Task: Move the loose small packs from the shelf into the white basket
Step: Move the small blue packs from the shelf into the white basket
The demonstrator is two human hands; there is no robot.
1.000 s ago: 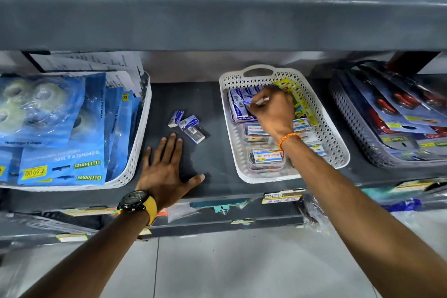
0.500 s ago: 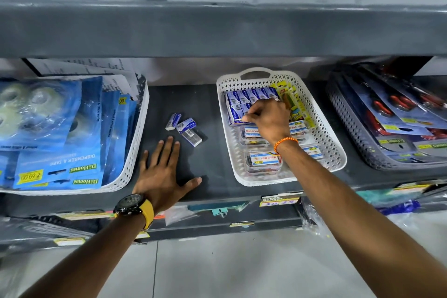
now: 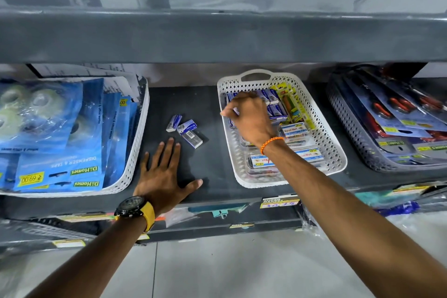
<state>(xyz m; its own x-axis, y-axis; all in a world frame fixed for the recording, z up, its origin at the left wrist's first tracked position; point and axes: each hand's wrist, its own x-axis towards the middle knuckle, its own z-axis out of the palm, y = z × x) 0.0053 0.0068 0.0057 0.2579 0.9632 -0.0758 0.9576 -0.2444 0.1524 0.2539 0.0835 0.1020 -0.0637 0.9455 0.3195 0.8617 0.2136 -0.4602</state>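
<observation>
Three loose small blue-and-white packs point(image 3: 186, 131) lie together on the dark shelf, between two baskets. My left hand point(image 3: 164, 174) rests flat on the shelf just in front of them, fingers spread and holding nothing. The white basket point(image 3: 338, 152) stands to the right with a row of the same blue packs point(image 3: 273, 101) at its back. My right hand point(image 3: 251, 116) hovers over the basket's left side with curled fingers. Its back hides whatever lies under the fingers.
Clear boxes with labels point(image 3: 294, 130) and a yellow pack point(image 3: 292, 106) also fill the white basket. A white basket of blue tape packs point(image 3: 60, 138) stands at the left, a grey basket of carded tools point(image 3: 396, 123) at the right. An upper shelf point(image 3: 217, 36) overhangs.
My right hand, which held a small pack over the basket a second ago, pressed down among the blue packs and has now shifted slightly left. My left hand has stayed flat.
</observation>
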